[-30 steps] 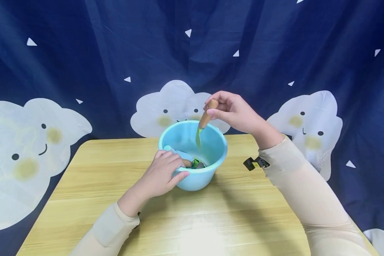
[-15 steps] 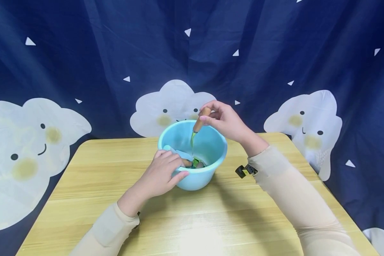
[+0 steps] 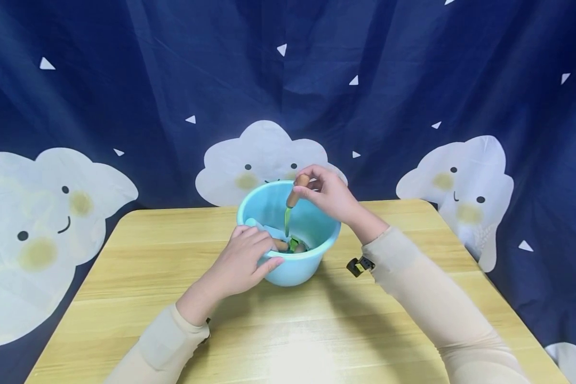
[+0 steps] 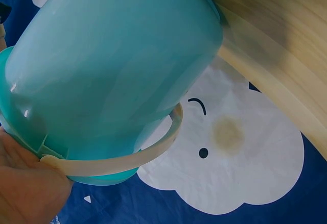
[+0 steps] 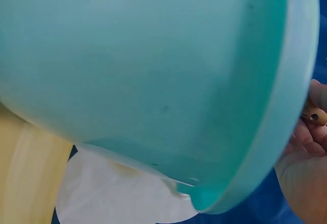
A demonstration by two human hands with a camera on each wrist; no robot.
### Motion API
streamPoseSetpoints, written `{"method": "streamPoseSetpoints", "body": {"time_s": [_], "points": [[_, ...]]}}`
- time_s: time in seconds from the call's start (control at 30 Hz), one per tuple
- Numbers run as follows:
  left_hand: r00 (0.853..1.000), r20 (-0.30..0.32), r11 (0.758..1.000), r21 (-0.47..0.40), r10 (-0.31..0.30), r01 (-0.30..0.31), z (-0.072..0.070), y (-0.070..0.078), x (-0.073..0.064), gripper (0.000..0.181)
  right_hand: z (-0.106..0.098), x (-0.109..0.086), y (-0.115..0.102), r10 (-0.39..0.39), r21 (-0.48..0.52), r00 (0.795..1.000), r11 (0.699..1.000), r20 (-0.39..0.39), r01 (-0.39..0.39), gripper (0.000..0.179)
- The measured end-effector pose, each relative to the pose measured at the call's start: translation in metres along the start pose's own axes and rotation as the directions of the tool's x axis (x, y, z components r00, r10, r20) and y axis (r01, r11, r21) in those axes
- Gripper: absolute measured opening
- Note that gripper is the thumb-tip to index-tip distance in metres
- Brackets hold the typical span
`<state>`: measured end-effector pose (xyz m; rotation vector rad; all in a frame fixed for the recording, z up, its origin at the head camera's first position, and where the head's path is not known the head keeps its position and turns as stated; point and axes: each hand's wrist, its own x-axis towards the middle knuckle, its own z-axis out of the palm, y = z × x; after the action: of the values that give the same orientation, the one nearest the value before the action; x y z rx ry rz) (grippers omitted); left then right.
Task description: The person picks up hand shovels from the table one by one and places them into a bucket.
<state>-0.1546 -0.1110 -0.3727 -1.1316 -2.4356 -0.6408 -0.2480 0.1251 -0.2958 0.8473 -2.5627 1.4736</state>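
Observation:
A light blue bucket [image 3: 288, 272] stands on the wooden table. My left hand [image 3: 237, 264] grips its near left rim, thumb outside. Over the opening my right hand [image 3: 328, 194] pinches the wooden handle [image 3: 297, 192] of a small garden trowel, whose narrow green blade [image 3: 287, 220] points down inside the bucket. A light blue piece [image 3: 261, 226], another wooden handle [image 3: 280, 245] and green and grey parts [image 3: 296, 246] lie in the bucket, partly hidden by the left hand. The right wrist view shows the wooden handle's end [image 5: 314, 117] between fingers beyond the rim.
The bucket's cream carrying handle [image 4: 117, 165] hangs down its outer side in the left wrist view. Behind the table [image 3: 163, 234] hangs a dark blue curtain [image 3: 173, 69] with white clouds. A black wrist device [image 3: 360, 265] sits at the right sleeve.
My right hand has moved left and down with the trowel, bringing its blade deeper into the bucket. The left hand stays on the rim.

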Motion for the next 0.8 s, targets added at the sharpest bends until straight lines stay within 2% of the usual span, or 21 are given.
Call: {"method": "streamPoseSetpoints", "body": {"time_s": [0.27,0.8], "points": [[1.0,-0.014,1.0,0.001,0.008,-0.008,0.001,0.0,0.0,0.029,0.006,-0.005,0.006,0.014,-0.045,1.0,0.999,0.006,-0.013,0.021],[1.0,-0.022,1.0,0.006,0.015,-0.015,0.002,-0.001,-0.001,0.036,0.015,-0.016,0.016,-0.024,-0.165,0.999,0.986,0.038,0.03,0.019]]}}
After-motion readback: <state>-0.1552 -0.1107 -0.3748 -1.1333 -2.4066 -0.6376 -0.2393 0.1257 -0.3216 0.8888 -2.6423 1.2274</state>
